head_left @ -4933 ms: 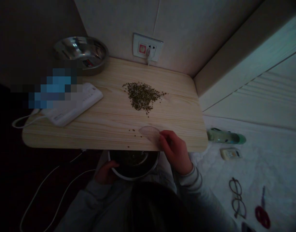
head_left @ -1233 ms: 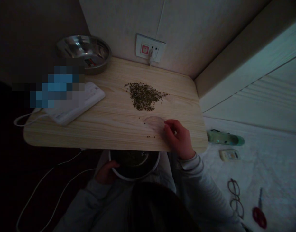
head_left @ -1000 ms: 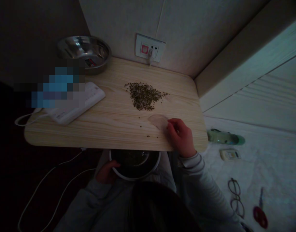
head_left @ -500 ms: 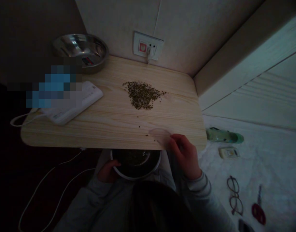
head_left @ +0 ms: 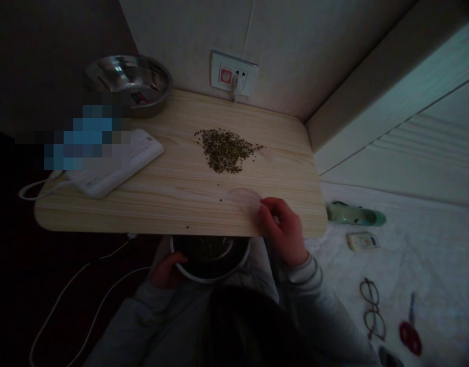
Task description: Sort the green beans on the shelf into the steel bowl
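Two hands are at work under my remote watch. Beyond the right hand (head_left: 281,229), toward the wall, a pile of grains (head_left: 224,150) lies spread on the surface (head_left: 173,204), so I judge that much is left there. Only a few stray grains (head_left: 220,200) dot the strip between that pile and the near edge, left of the right hand's fingertips. Dark matter fills the view inside the pot (head_left: 209,280), but I cannot tell how much of it is grain, so what is done I can only guess at.

I see the right hand pinched narrow, thumb and fingers closed on a clear sheet (head_left: 242,196) that points leftward, low over the surface; whether it touches the wood I cannot tell. The left hand (head_left: 167,270) grips the pot just below the near edge, thumb over the rim, its other fingers mostly hidden.

As for textures, the grains are small, roundish and dark olive. The sheet is thin, see-through and curved along its far side. Pale streaked wood grain runs across the surface; the pot is round with a light rim. Far beyond the left hand, I note a shiny round metal bowl (head_left: 154,104).
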### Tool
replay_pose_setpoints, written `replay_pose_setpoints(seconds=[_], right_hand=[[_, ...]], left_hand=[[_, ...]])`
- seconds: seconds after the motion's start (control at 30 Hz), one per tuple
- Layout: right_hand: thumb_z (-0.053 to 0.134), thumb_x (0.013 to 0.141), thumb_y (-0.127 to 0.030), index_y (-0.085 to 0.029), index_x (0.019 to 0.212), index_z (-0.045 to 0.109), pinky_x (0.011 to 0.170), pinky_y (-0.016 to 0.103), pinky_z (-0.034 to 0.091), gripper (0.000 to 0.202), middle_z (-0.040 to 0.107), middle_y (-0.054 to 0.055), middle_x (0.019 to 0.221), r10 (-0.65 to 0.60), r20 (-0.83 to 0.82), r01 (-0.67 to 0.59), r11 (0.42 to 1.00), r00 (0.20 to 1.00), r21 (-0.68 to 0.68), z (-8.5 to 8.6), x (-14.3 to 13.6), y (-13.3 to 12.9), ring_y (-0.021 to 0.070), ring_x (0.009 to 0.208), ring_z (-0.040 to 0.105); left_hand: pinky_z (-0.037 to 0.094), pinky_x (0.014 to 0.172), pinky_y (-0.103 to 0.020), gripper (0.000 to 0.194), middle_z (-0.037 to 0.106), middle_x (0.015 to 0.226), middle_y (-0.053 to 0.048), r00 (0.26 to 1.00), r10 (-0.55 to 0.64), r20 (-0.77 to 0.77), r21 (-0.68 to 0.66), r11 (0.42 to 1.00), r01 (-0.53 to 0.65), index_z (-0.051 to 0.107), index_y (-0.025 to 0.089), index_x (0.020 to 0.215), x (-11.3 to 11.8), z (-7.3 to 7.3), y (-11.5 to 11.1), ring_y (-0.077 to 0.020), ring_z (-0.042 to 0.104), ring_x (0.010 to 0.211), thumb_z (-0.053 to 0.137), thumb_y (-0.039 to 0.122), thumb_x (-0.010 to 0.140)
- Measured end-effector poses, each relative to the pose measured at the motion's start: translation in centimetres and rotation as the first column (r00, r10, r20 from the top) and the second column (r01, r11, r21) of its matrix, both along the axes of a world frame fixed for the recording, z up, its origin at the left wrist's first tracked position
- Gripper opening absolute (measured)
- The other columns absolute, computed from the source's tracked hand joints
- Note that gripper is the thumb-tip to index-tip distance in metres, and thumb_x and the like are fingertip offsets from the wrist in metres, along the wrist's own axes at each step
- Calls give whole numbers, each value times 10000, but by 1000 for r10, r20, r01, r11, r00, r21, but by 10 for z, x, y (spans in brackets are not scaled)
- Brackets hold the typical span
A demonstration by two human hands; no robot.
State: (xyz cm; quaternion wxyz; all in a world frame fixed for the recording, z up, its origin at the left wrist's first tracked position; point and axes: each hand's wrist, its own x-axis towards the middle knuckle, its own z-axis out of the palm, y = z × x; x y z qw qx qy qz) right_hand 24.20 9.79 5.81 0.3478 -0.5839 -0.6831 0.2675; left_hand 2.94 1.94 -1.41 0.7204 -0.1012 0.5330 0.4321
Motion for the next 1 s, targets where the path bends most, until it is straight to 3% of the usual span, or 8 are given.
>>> replay_pose_setpoints(seconds=[0.17,0.3,0.53,0.8,0.9,1.0], right_hand=[[439,768,-268,-177,873,526,560,226,416,164,592,8,679,25,15,-26,998,1000,52,-5,-16,37,114,600,542],[427,771,-259,-171,875,532,551,220,401,172,593,7,668,49,50,-51,998,998,44,-6,-33,45,110,580,539],[419,782,-261,-166,909,531,566,224,411,194,598,21,688,213,67,-212,977,975,-24,-4,-64,22,117,602,544],[400,801,-235,-154,917,547,626,235,439,204,631,52,777,480,109,-473,877,871,-87,5,-80,-14,134,689,576],[408,798,-230,-159,919,544,636,233,444,195,630,50,779,471,90,-466,882,877,-73,7,-71,-14,130,698,575],[420,794,-240,-166,924,536,612,225,443,189,622,40,766,366,72,-362,930,928,-62,5,-54,-6,120,668,568]], left_hand=[[480,752,-413,294,700,701,-48,999,32,-31,10,999,-32,675,148,721,-2,5,0,-306,576,902,513,49,496],[486,738,-415,330,701,732,-40,998,52,-40,0,999,-52,672,154,758,-9,7,-2,-294,592,868,513,41,492],[478,756,-393,259,699,669,-25,996,85,-24,-17,996,-85,670,161,657,-24,2,-2,-282,593,866,527,39,479],[458,781,-397,213,701,718,-44,997,57,42,-5,998,-57,666,153,643,-26,-9,-2,-286,577,901,538,61,500],[458,783,-400,240,700,724,-56,998,68,18,-15,998,-67,670,130,691,-24,-7,-1,-286,581,892,534,62,505],[466,769,-406,306,701,746,-53,998,63,-31,-50,997,-64,667,129,758,-22,-1,1,-291,584,886,528,51,497]])
